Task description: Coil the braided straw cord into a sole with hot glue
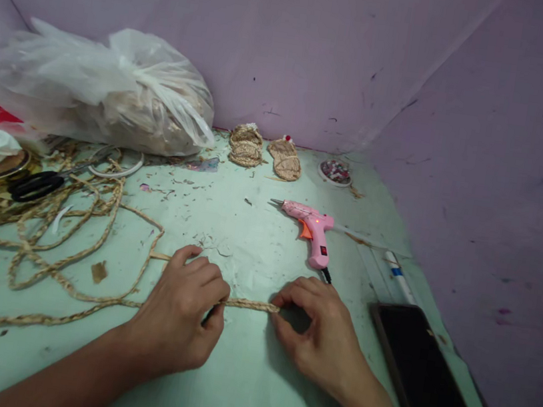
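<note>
A tan braided cord (251, 305) stretches straight between my hands, just above or on the pale green table surface. My left hand (189, 306) grips it between thumb and fingers, and my right hand (317, 328) pinches its right end. From the left hand's side, more braid runs off into loose loops (47, 320) on the left. Beyond my right hand lies a pink glue gun (316, 226), its small light glowing orange and its nozzle pointing left.
Black-handled scissors (36, 186) rest on the braid pile. A big plastic bag (149, 99) sits at the back left, and two small woven soles (285, 158) stand mid-back beside a dish of beads (335, 171). At right are a phone (432, 388) and a white tube (400, 277).
</note>
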`<state>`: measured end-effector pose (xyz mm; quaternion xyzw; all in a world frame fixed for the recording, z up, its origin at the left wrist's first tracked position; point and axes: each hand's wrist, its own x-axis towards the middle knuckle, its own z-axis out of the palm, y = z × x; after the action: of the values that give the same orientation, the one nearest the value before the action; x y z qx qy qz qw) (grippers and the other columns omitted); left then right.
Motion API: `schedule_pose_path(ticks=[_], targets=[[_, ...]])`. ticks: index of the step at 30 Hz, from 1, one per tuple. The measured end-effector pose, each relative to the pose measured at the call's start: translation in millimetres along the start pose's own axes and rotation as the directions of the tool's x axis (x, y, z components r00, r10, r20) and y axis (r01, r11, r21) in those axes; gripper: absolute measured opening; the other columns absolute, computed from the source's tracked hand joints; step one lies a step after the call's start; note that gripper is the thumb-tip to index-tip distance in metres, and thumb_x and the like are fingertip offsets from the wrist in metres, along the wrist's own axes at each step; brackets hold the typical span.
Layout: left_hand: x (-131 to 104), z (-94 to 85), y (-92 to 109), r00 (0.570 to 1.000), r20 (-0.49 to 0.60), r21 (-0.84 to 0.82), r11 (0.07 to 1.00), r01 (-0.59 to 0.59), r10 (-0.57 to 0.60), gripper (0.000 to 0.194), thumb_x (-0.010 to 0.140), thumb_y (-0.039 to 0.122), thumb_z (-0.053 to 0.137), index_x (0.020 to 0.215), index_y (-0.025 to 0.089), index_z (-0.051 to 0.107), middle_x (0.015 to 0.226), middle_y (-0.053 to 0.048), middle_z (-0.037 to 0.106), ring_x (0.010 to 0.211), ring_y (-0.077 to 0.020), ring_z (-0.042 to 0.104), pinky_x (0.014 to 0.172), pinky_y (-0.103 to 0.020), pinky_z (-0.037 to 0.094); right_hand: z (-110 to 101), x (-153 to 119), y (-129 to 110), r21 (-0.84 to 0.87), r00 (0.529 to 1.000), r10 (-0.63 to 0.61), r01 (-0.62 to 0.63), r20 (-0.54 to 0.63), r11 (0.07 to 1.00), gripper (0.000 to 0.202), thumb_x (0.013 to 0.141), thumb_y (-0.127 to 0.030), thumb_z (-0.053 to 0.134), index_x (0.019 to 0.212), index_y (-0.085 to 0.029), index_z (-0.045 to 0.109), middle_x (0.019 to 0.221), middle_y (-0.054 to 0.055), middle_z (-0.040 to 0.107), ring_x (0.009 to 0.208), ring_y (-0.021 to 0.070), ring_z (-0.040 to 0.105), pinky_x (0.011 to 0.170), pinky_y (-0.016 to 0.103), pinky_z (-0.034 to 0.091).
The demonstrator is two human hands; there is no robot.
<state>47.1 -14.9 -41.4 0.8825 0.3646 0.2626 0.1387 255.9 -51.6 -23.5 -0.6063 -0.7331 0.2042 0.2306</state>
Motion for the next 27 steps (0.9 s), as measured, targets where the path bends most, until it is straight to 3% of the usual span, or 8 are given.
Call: schedule_pose_path(ticks=[6,11,15,20,24,27], targets=[[1,-1.0,1,1.000,-0.014,-0.007,1.000,-0.004,0.004,0.012,0.074,0.012,0.047,0.068,0.017,0.055,0.066,-0.003,0.052,0.066,-0.0161,0.047,0.091,-0.049,0.033,-1,-1,-1,-0.014,1.000,0.008,-0.008,0.008,1.000,0.013,0.069,-0.010,0.057,0.069,-0.020,0.064,0.071,0.002,0.065,0.070,0.0197,0.055,0.068,0.036,0.039],[1,-2.1,2,1.000,-0.010,-0.005,1.000,-0.012,0.012,0.013,0.074,0.011,0.046,0.067,0.016,0.055,0.066,-0.003,0.052,0.066,-0.0160,0.047,0.092,-0.049,0.033,-2,-3,-5,-0.001,1.000,-0.015,0.015,0.006,1.000,0.028,0.068,-0.015,0.064,0.095,-0.022,0.065,0.094,0.005,0.065,0.086,0.0233,0.055,0.077,0.040,0.039],[1,-2.2,2,1.000,-0.013,0.018,1.000,-0.012,0.013,0.012,0.073,0.011,0.047,0.066,0.017,0.054,0.065,-0.002,0.051,0.065,-0.0159,0.046,0.092,-0.049,0.033,8,4,-14,-0.015,0.997,-0.078,0.078,0.015,0.997,0.013,0.071,-0.012,0.059,0.078,-0.021,0.066,0.078,0.003,0.065,0.075,0.0210,0.054,0.070,0.037,0.036],[0,-1.4,2,1.000,-0.012,0.002,1.000,0.004,-0.004,0.011,0.073,0.011,0.047,0.067,0.018,0.054,0.066,-0.002,0.052,0.066,-0.0159,0.046,0.092,-0.049,0.033,17,8,-14,-0.019,0.997,-0.083,0.083,-0.005,0.996,0.013,0.069,-0.009,0.057,0.070,-0.020,0.065,0.069,0.002,0.064,0.069,0.0191,0.054,0.067,0.036,0.034],[0,-1.4,1,1.000,-0.012,-0.024,1.000,0.020,-0.020,0.010,0.072,0.011,0.047,0.069,0.018,0.054,0.066,-0.002,0.052,0.067,-0.0161,0.047,0.091,-0.049,0.034,15,4,-15,-0.028,0.998,-0.070,0.070,-0.001,0.997,0.014,0.068,-0.009,0.055,0.072,-0.020,0.063,0.071,0.002,0.063,0.070,0.0195,0.053,0.068,0.036,0.034],[1,-1.3,1,1.000,-0.002,-0.022,0.999,0.024,-0.024,0.009,0.070,0.011,0.048,0.068,0.017,0.054,0.065,-0.002,0.051,0.066,-0.0162,0.046,0.091,-0.049,0.033,15,3,-20,-0.038,0.997,-0.082,0.082,-0.010,0.996,0.020,0.068,-0.011,0.055,0.085,-0.019,0.063,0.081,0.004,0.063,0.076,0.0214,0.052,0.070,0.037,0.034]])
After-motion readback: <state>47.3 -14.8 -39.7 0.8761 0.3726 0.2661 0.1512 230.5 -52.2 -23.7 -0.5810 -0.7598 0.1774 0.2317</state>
